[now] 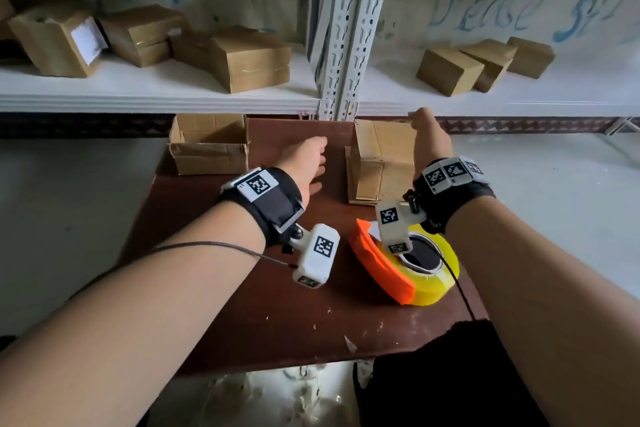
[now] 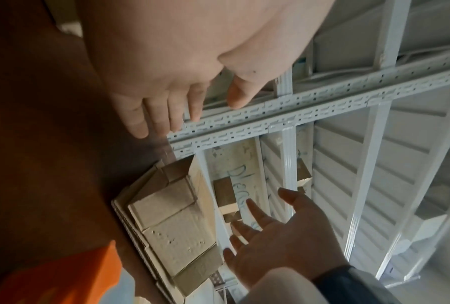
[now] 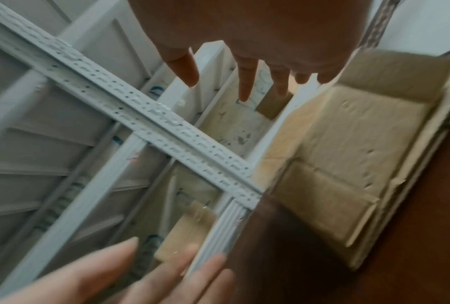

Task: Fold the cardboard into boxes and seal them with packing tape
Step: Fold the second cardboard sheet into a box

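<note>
A stack of flattened cardboard (image 1: pixel 377 166) lies at the back right of the brown table (image 1: pixel 277 305). An assembled box (image 1: pixel 209 146), open at the top, stands at the back left. A yellow tape roll (image 1: pixel 440 274) in an orange dispenser (image 1: pixel 381 267) sits near me under my right wrist. My left hand (image 1: pixel 311 163) hovers open between the box and the stack, fingers (image 2: pixel 164 115) straight and holding nothing. My right hand (image 1: pixel 424 128) is open above the stack's (image 2: pixel 171 222) right edge, fingers (image 3: pixel 244 86) spread, with a gap to the cardboard (image 3: pixel 348 154).
A white metal shelf rack (image 1: pixel 346 45) stands right behind the table, with several closed cardboard boxes (image 1: pixel 249 59) on its shelf (image 1: pixel 156 94). The table's front edge (image 1: pixel 346 354) is chipped. A pale floor (image 1: pixel 69 201) lies on both sides of the table.
</note>
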